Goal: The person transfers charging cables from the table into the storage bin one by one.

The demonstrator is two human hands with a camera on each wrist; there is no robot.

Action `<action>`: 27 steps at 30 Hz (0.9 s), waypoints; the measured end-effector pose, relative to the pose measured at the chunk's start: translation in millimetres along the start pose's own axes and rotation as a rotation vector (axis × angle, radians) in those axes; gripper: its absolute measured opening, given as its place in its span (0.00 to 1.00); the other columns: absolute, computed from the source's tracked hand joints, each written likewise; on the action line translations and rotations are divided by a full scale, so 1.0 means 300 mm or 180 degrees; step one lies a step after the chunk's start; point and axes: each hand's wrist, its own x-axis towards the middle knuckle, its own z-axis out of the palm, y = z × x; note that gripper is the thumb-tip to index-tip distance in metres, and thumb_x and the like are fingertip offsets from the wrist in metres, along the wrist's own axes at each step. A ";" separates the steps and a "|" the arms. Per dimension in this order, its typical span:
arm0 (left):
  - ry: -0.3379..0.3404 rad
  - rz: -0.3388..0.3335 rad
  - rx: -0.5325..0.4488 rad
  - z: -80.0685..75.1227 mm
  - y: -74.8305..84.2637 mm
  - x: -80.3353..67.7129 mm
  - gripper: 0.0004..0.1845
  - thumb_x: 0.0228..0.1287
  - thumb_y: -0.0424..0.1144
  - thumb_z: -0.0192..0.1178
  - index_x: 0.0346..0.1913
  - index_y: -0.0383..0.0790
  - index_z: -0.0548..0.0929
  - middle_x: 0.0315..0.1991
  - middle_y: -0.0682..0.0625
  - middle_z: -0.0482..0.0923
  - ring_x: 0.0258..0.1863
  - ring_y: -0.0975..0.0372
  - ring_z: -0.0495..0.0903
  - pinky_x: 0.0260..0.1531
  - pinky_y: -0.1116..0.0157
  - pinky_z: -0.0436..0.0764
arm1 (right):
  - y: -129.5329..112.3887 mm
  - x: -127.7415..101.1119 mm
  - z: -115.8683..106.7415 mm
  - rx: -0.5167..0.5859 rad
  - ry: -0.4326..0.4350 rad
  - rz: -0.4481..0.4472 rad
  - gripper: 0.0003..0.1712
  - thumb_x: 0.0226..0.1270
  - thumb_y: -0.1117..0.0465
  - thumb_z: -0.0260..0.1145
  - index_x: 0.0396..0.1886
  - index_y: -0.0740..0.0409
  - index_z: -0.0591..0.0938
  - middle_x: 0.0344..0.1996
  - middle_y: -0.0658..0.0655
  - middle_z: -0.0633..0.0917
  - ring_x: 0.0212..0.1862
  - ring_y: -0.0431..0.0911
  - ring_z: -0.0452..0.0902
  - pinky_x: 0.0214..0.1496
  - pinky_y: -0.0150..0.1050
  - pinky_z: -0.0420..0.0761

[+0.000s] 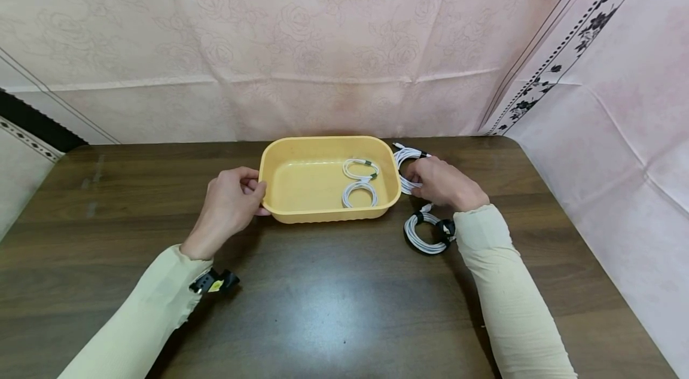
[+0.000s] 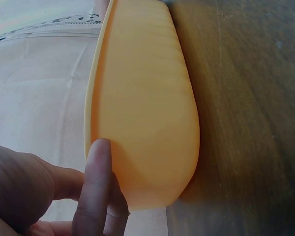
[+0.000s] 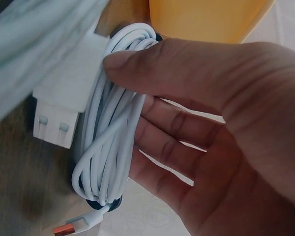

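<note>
A yellow plastic tray [image 1: 317, 215] sits near the table's far edge, with two small coiled cables [image 1: 360, 194] inside at its right end. At the tray's left end, my left hand [image 1: 228, 199] grips the rim; in the left wrist view one fingertip [image 2: 99, 150] lies against the outer wall. Just right of the tray, my right hand [image 1: 444, 183] pinches a coiled white USB cable [image 3: 110, 132] between thumb and fingers, its orange-tipped plug [image 3: 71, 227] hanging out. Another coiled cable [image 1: 418, 241] with black ties lies on the table below that hand.
The brown wooden table [image 1: 323, 313] runs back to a pale floral cloth [image 1: 323, 38] hanging behind it. More patterned cloth [image 1: 635, 146] borders the right side. In the right wrist view, a blurred white cable with a USB plug [image 3: 54, 118] lies close to the camera.
</note>
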 end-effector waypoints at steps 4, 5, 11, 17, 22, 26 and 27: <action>0.0000 -0.0005 -0.0004 0.000 0.000 0.000 0.17 0.75 0.35 0.55 0.60 0.27 0.77 0.41 0.37 0.79 0.25 0.63 0.86 0.33 0.61 0.91 | 0.002 0.000 0.002 0.0007 -0.0008 0.0006 0.04 0.62 0.67 0.70 0.32 0.54 0.85 0.24 0.48 0.80 0.29 0.43 0.74 0.32 0.36 0.74; 0.0001 -0.0005 -0.0004 0.000 0.001 0.000 0.17 0.75 0.35 0.55 0.60 0.27 0.77 0.41 0.37 0.79 0.25 0.63 0.85 0.33 0.61 0.92 | 0.002 0.000 0.001 0.0004 -0.0012 0.0013 0.04 0.62 0.67 0.70 0.32 0.54 0.85 0.24 0.48 0.80 0.29 0.43 0.74 0.32 0.36 0.75; 0.0005 0.0003 -0.0011 0.000 0.000 -0.001 0.17 0.75 0.34 0.55 0.59 0.27 0.77 0.41 0.37 0.79 0.25 0.63 0.85 0.33 0.61 0.92 | 0.002 -0.002 -0.002 0.0000 -0.0033 0.0030 0.04 0.63 0.67 0.70 0.35 0.54 0.86 0.26 0.49 0.81 0.30 0.44 0.75 0.32 0.36 0.75; -0.0002 0.0003 -0.0007 0.000 0.000 -0.002 0.17 0.75 0.34 0.55 0.59 0.27 0.77 0.42 0.37 0.79 0.25 0.63 0.85 0.33 0.61 0.91 | 0.002 -0.003 -0.006 0.0015 0.0003 0.0050 0.06 0.63 0.68 0.69 0.38 0.55 0.87 0.29 0.50 0.83 0.31 0.44 0.75 0.34 0.36 0.76; -0.0010 -0.0004 -0.0015 0.000 0.001 -0.001 0.17 0.75 0.34 0.55 0.60 0.27 0.77 0.42 0.37 0.79 0.26 0.63 0.85 0.33 0.62 0.91 | 0.002 -0.002 -0.006 0.0013 0.0026 0.0002 0.06 0.63 0.68 0.70 0.37 0.55 0.86 0.28 0.50 0.83 0.31 0.44 0.75 0.33 0.36 0.76; -0.0002 -0.0008 -0.0007 0.001 0.000 -0.001 0.17 0.75 0.34 0.55 0.59 0.27 0.77 0.41 0.37 0.79 0.26 0.62 0.85 0.32 0.62 0.91 | 0.004 -0.003 -0.007 0.0006 0.0026 -0.0002 0.05 0.63 0.68 0.70 0.37 0.55 0.86 0.28 0.50 0.82 0.31 0.44 0.75 0.34 0.36 0.76; -0.0003 -0.0002 -0.0011 0.002 0.000 -0.001 0.17 0.75 0.34 0.55 0.59 0.27 0.77 0.41 0.37 0.79 0.26 0.62 0.85 0.32 0.62 0.91 | 0.003 -0.003 -0.008 0.0004 0.0022 -0.0004 0.05 0.63 0.68 0.69 0.37 0.55 0.86 0.28 0.50 0.82 0.31 0.44 0.75 0.34 0.37 0.76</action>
